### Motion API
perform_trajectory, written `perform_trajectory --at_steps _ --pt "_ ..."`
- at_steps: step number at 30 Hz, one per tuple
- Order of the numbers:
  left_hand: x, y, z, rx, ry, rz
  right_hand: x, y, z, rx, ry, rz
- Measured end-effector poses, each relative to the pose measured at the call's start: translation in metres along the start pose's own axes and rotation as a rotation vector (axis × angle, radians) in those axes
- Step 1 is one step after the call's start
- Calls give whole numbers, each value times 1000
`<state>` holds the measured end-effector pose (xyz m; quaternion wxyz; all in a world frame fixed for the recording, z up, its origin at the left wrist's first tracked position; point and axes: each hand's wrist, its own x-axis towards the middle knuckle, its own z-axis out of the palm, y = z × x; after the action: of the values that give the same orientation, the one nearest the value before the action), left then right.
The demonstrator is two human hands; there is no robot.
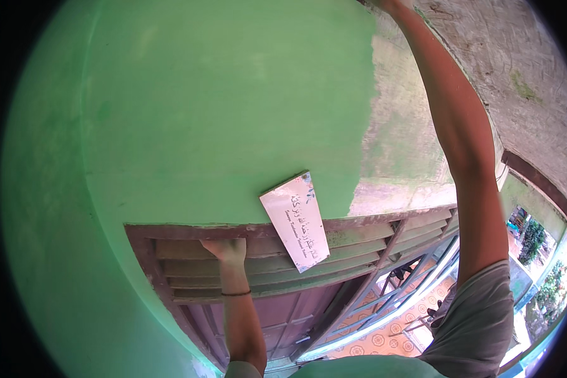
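My left hand (pixel 227 249) is up at the louvred wooden vent over the door, its fingers hooked round one of the slats (pixel 189 249). A dark band circles that wrist. My right arm stretches far up along the wall, and my right hand (pixel 387 3) is cut off by the upper edge. Its fingers, and anything in them, are hidden. Nearest to it is the border of fresh green paint on the wall (pixel 233 113) and a pale, patchy stretch (pixel 403 138). A white sign board (pixel 296 220) with lettering and blue flowers hangs tilted over the vent.
Below the vent is a brown panelled door (pixel 277 321), with windows to its right. A rough grey ceiling (pixel 510 63) meets the wall at upper right. Far below lies an orange patterned tile floor (pixel 384 337); plants (pixel 532 242) show outside at right.
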<state>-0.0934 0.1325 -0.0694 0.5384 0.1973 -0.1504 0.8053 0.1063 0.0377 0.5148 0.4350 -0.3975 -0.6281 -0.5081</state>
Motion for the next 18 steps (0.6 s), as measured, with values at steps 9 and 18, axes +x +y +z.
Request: perform_trajectory --at_steps 9,18 --pt "-1 -4 7 -15 26 -1 6 11 1 122 -8 64" --pt "5 -10 -8 -37 56 -49 7 19 -1 40 75 -131"
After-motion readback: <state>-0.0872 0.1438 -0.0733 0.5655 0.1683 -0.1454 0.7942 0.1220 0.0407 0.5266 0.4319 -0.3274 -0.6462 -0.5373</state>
